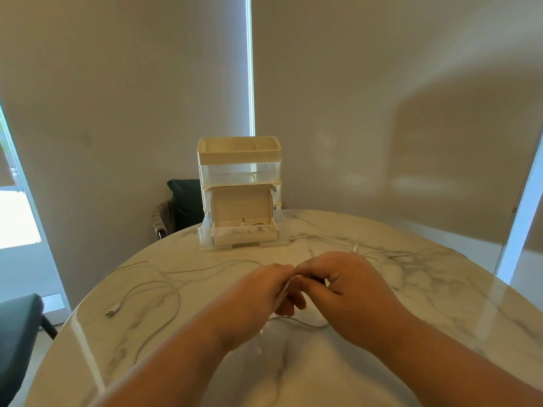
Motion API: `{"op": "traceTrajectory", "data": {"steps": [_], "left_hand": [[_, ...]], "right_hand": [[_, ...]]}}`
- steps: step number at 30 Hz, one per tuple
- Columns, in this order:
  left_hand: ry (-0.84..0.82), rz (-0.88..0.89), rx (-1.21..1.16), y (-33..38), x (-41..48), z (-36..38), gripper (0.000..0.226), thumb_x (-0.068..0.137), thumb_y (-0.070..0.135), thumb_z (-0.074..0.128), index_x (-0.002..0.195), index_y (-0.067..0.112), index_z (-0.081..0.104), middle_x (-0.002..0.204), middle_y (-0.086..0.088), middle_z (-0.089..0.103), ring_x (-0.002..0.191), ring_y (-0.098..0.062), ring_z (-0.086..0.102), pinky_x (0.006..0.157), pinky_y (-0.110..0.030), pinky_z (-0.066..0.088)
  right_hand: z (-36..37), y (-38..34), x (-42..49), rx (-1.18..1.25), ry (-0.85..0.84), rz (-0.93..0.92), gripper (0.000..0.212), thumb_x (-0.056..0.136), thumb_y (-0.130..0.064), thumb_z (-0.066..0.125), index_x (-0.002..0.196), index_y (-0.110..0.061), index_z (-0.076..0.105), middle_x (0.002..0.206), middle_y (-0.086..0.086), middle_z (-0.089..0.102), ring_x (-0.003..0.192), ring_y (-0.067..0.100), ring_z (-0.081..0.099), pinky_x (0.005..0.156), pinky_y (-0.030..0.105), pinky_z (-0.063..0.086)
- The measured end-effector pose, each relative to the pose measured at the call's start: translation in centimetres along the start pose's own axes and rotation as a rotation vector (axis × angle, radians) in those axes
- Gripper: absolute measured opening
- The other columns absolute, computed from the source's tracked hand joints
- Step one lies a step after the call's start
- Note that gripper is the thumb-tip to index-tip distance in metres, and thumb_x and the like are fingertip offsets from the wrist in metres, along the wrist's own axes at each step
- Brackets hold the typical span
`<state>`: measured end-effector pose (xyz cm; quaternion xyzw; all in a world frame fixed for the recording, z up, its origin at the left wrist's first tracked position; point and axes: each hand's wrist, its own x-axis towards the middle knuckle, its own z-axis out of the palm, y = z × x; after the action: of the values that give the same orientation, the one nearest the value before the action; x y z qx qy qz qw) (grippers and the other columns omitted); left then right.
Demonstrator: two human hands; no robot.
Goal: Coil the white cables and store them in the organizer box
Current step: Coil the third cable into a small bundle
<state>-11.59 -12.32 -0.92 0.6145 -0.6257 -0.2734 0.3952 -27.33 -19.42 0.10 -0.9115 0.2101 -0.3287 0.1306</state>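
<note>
My left hand (261,292) and my right hand (346,286) meet above the middle of the round marble table (440,318), fingers curled around a small bundle of white cable (283,290) held between them. A strand of it (302,322) trails onto the table under my hands. Another white cable (152,286) lies in loose loops at the left, its plug end (113,311) near the table edge. More white cable (332,240) runs at the right behind my hands. The cream organizer box (239,160) stands at the far edge, its bottom drawer (245,235) pulled out with an open cardboard box (241,205) in it.
A dark chair (17,333) stands at the left edge of the table, and another chair with a dark cushion (183,201) is behind the organizer. Beige blinds cover the windows behind.
</note>
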Motion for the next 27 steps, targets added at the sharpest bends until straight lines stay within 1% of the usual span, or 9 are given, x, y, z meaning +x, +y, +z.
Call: {"op": "traceTrajectory", "data": {"steps": [2,4,6,9,12,17,21,23,27], "left_hand": [[-0.058,0.009,0.082,0.2,-0.1,0.0,0.022,0.095,0.028,0.05,0.08,0.028,0.066,0.083,0.001,0.066,0.082,-0.014,0.061,0.083,-0.031,0.053],[-0.059,-0.036,-0.029,0.0,0.1,0.0,0.017,0.086,0.025,0.054,0.08,0.022,0.07,0.079,0.002,0.068,0.078,-0.012,0.061,0.08,-0.031,0.052],[-0.087,-0.043,-0.037,-0.3,0.2,-0.2,0.021,0.095,0.015,0.05,0.089,0.013,0.071,0.078,0.009,0.069,0.076,-0.008,0.063,0.077,-0.026,0.051],[-0.139,-0.067,-0.11,-0.8,0.3,-0.4,0.023,0.1,0.004,0.048,0.096,0.008,0.071,0.086,0.0,0.074,0.08,-0.014,0.067,0.081,-0.03,0.053],[-0.151,-0.132,-0.228,-0.5,0.3,-0.6,0.025,0.099,0.0,0.051,0.093,0.012,0.073,0.09,-0.008,0.076,0.085,-0.02,0.072,0.083,-0.032,0.054],[-0.197,-0.217,-0.388,-0.5,0.2,-0.5,0.028,0.096,-0.005,0.052,0.091,0.009,0.076,0.097,-0.015,0.076,0.091,-0.024,0.073,0.082,-0.032,0.055],[-0.186,-0.265,-0.494,-0.2,0.0,-0.5,0.033,0.095,-0.008,0.052,0.082,0.009,0.077,0.096,-0.018,0.075,0.087,-0.023,0.073,0.076,-0.032,0.056],[-0.193,-0.259,-0.485,-0.3,0.0,-0.6,0.035,0.095,-0.008,0.052,0.08,0.011,0.077,0.095,-0.017,0.075,0.086,-0.023,0.073,0.076,-0.032,0.055],[-0.215,-0.208,-0.326,-0.2,0.0,-0.8,0.03,0.097,-0.005,0.051,0.09,0.011,0.075,0.091,-0.011,0.076,0.078,-0.017,0.071,0.074,-0.028,0.053]], "right_hand": [[0.0,0.2,-0.1,0.021,0.018,0.012,0.023,0.093,-0.023,0.061,0.078,-0.032,0.076,0.069,-0.02,0.068,0.075,0.001,0.064,0.066,0.01,0.043],[0.0,0.4,0.0,0.035,0.026,0.018,0.019,0.092,-0.024,0.063,0.079,-0.029,0.076,0.07,-0.018,0.069,0.074,0.001,0.064,0.066,0.012,0.044],[0.1,0.6,-0.1,0.025,0.025,0.019,0.019,0.091,-0.023,0.063,0.079,-0.029,0.076,0.068,-0.017,0.069,0.075,0.002,0.064,0.065,0.01,0.042],[0.3,1.1,-0.1,0.064,0.059,0.054,0.013,0.089,-0.024,0.067,0.082,-0.03,0.077,0.07,-0.018,0.069,0.077,0.002,0.064,0.066,0.011,0.044],[0.2,1.5,-0.1,0.126,0.097,0.093,0.008,0.085,-0.024,0.071,0.082,-0.029,0.077,0.071,-0.016,0.068,0.077,0.002,0.064,0.065,0.012,0.046],[0.0,1.3,-0.2,0.185,0.06,0.097,0.01,0.084,-0.018,0.072,0.083,-0.026,0.078,0.073,-0.013,0.071,0.075,0.003,0.066,0.066,0.018,0.051],[0.0,1.5,-0.3,0.202,0.08,0.119,0.012,0.083,-0.018,0.074,0.08,-0.03,0.077,0.076,-0.018,0.07,0.076,0.001,0.066,0.067,0.017,0.05],[0.0,1.5,-0.3,0.215,0.068,0.128,0.013,0.083,-0.019,0.075,0.079,-0.031,0.077,0.075,-0.019,0.071,0.076,0.0,0.066,0.067,0.014,0.049],[0.0,1.5,-0.4,0.245,0.013,0.139,0.012,0.085,-0.019,0.072,0.081,-0.029,0.078,0.073,-0.016,0.072,0.075,0.002,0.067,0.067,0.015,0.051]]}}
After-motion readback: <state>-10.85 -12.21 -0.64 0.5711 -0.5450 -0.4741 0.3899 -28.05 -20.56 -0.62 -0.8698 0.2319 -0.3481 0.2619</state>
